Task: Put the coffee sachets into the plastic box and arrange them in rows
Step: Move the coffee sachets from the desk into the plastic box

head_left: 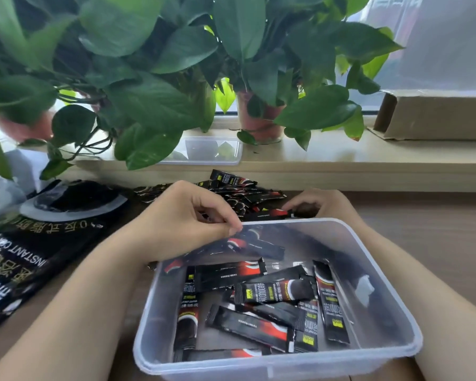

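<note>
Filling stage: the right hand [320, 204] pinches a sachet [271, 214] from the tabletop [429, 229] pile [239, 188] behind the plastic box [396, 312]. The left hand [187, 215], fingers curled, meets a blurred sachet [259, 246], grip unclear. The jumbled sachets [272, 292] inside need rows.

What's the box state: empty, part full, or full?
Part full: sachets lie jumbled over the box floor, well below the rim; bare floor shows between them.

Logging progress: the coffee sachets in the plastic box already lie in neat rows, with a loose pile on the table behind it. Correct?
No. The head view shows the coffee sachets in the plastic box jumbled at mixed angles, some overlapping, not in rows. The loose pile does lie on the table behind it.
</note>
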`<state>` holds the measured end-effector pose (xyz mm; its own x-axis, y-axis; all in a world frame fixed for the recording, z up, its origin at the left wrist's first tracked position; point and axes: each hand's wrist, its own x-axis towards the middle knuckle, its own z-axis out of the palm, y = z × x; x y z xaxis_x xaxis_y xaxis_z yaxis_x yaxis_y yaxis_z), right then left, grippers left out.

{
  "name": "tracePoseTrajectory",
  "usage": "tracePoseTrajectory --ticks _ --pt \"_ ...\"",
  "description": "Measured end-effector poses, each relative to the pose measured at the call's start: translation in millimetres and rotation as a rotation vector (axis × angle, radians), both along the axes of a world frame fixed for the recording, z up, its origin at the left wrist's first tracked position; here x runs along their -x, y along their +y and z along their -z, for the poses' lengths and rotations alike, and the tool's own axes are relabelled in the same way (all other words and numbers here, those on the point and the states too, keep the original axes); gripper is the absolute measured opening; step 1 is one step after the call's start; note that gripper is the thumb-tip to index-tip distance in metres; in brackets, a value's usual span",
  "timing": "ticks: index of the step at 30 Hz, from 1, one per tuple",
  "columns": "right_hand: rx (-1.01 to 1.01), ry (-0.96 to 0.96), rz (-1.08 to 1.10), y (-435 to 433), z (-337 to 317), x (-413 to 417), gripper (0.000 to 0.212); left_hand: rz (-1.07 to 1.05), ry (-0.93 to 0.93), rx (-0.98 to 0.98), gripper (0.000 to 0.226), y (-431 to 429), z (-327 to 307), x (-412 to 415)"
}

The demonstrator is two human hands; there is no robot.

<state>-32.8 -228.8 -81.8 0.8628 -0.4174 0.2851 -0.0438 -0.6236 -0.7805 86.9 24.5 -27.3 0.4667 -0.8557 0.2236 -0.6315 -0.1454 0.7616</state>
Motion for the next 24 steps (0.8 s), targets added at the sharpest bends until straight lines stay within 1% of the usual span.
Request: tracePoseTrajectory --ticks 2,3,5,6,7,8,10,11,13,15,16,18,20,22,24 --pt "-0.066 -0.032 -0.017 -0.5 -3.5 1.5 0.025 -0.017 0.12 0.094 0.004 -4.5 0.4 2.9" --pt "-0.108 -0.042 -0.013 -1.4 -5.1 2.9 0.022 -0.064 0.196 0.157 0.008 -6.2 -0.2 1.8" --pt "-0.225 -0.043 0.016 -3.1 -10.0 7.7 0.016 -0.215 0.31 0.286 0.023 -7.1 0.6 -8.1" --pt "-0.292 -0.041 0.032 -4.0 -12.5 10.6 0.015 -0.309 0.276 0.301 0.03 -6.1 2.7 -16.1" --pt "-0.354 -0.037 0.044 -4.8 -14.6 12.7 0.014 -0.401 0.179 0.257 0.034 -3.9 5.5 -24.9" --pt "-0.409 -0.03 0.055 -5.3 -16.6 14.3 0.013 -0.467 0.058 0.157 0.034 -0.8 8.6 -33.0" --pt "-0.513 -0.034 0.08 -5.3 -20.8 15.9 0.012 -0.481 -0.117 -0.079 0.026 5.9 14.0 -41.9" --pt "-0.565 -0.045 0.093 -5.0 -22.9 16.0 0.012 -0.443 -0.153 -0.164 0.022 9.3 14.5 -44.2" --pt "-0.659 -0.07 0.123 -4.5 -27.9 16.7 0.013 -0.337 -0.145 -0.312 0.018 14.3 13.7 -45.4" --pt "-0.75 -0.1 0.145 -5.1 -31.8 18.6 0.011 -0.27 -0.134 -0.463 0.032 17.5 12.8 -44.2" --pt "-0.796 -0.119 0.151 -5.3 -33.8 19.5 0.011 -0.263 -0.14 -0.505 0.038 18.3 13.1 -44.5" --pt "-0.882 -0.182 0.149 -7.7 -37.3 20.8 0.01 -0.263 -0.13 -0.503 0.042 17.9 14.5 -44.7" --pt "-0.941 -0.257 0.108 -8.9 -44.3 24.0 0.011 -0.245 -0.119 -0.471 0.032 15.7 15.9 -44.4" --pt "-0.916 -0.271 0.004 -8.3 -54.1 32.1 0.013 -0.218 -0.13 -0.448 0.022 13.2 15.0 -42.3" --pt "-0.816 -0.247 -0.138 -5.0 -63.8 42.8 0.038 -0.189 -0.116 -0.424 0.018 11.0 14.7 -39.5"
